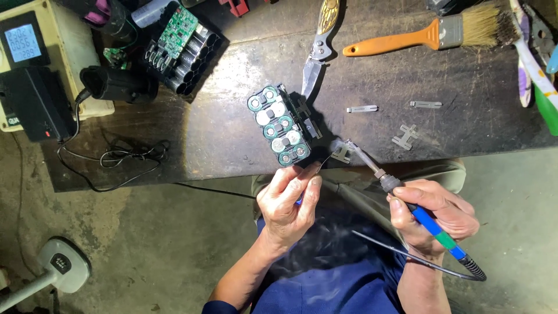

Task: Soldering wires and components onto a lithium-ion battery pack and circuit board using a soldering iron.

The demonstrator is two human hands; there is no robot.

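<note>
Head view. The right hand (433,218) is clamped around a blue-handled soldering iron (407,197), its tip resting on a small metal strip (340,153) at the near edge of the table (232,134). The left hand (289,200) pinches a thin wire (barely visible) leading toward that strip. Just beside the strip stands a battery pack (280,125) of green-capped cells. Further back lie a folding knife (318,43) and an orange-handled brush (430,34).
</note>
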